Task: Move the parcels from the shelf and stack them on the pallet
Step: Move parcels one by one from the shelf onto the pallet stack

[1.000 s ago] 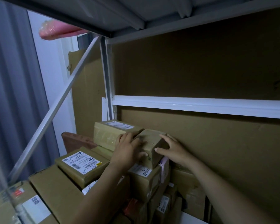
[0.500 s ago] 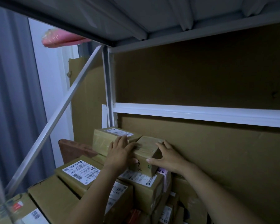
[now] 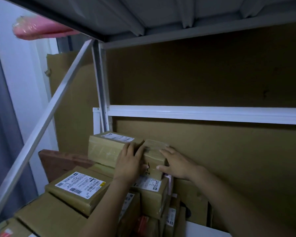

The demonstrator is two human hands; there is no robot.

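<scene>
A small brown parcel with "2-1" handwritten on its front sits on top of a stack of cardboard parcels. My left hand holds its left side, with the fingers in the gap beside a larger taped parcel and the thumb across the front. Flat against the parcel's right top edge lies my right hand, fingers straight and thumb on the front face. Under it is a parcel marked "3-3". A flat labelled parcel lies lower left.
A grey metal shelf hangs close overhead and a white crossbar runs behind. A diagonal metal brace crosses on the left. Brown cardboard sheets line the back. A pink wrapped item lies on the upper shelf.
The view has drawn closer to the stack. My right hand slid from the small parcel's right side onto its top edge. My left hand's fingers straightened into the gap on the left.
</scene>
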